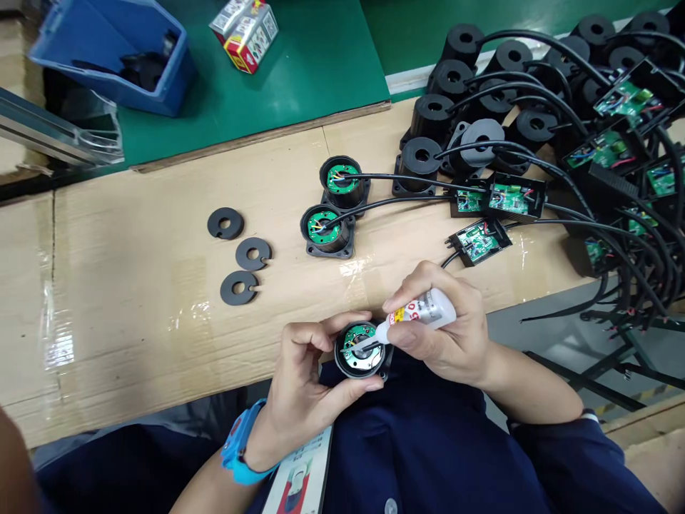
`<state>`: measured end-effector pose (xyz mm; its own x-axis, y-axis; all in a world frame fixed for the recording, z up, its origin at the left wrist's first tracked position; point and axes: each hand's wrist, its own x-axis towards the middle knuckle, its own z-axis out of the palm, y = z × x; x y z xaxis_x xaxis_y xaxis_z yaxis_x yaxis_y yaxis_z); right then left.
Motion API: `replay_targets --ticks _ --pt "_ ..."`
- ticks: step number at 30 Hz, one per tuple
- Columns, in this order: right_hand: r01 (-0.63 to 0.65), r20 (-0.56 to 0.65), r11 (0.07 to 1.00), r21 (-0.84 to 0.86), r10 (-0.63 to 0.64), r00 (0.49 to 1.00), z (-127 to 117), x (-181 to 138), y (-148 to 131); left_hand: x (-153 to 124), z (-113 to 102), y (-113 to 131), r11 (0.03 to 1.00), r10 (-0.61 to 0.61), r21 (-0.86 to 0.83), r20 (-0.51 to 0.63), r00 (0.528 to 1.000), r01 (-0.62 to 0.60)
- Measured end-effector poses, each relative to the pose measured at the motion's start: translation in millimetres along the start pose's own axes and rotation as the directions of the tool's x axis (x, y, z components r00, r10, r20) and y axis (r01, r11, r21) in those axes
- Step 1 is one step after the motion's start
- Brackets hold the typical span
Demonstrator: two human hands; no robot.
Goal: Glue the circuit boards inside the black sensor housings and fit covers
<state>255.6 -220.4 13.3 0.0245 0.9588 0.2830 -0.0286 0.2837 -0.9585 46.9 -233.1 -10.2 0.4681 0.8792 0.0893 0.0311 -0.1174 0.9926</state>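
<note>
Gripping a round black housing (pixel 362 350) just off the near edge of the tabletop (pixel 133 335), the left hand (pixel 302 385) is curling its fingers and thumb around the rim, over the person's dark blue clothing. The housing is facing up with its top open, showing a green circular circuit board with thin coloured wires and a pale ring near the centre. A black flange is peeking out at its right side. The right hand (pixel 449 335) is pinching a small white glue bottle (pixel 422 311) with a red and yellow label, tilting it so the nozzle tip is touching the board. Farther away, 2 similar open housings (pixel 327 230) are sitting on the brown cardboard, each trailing a black cable to the right. Left of them, 3 flat black discs (pixel 253 253) are lying well apart from both hands. A blue bin (pixel 107 64) is standing at the far left on the green mat (pixel 300 71).
</note>
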Motion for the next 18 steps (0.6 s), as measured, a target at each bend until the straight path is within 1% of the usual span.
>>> replay_targets --ticks 8,18 --pt "-0.005 0.022 1.0 -0.028 0.006 1.0 -0.6 0.5 1.2 2.0 -0.6 1.4 1.0 -0.001 0.001 0.011 1.0 0.001" --pt "-0.002 -0.043 0.999 -0.049 0.0 0.999 -1.0 3.2 1.6 -0.4 -2.0 2.0 1.0 -0.016 0.017 0.006 1.0 0.016"
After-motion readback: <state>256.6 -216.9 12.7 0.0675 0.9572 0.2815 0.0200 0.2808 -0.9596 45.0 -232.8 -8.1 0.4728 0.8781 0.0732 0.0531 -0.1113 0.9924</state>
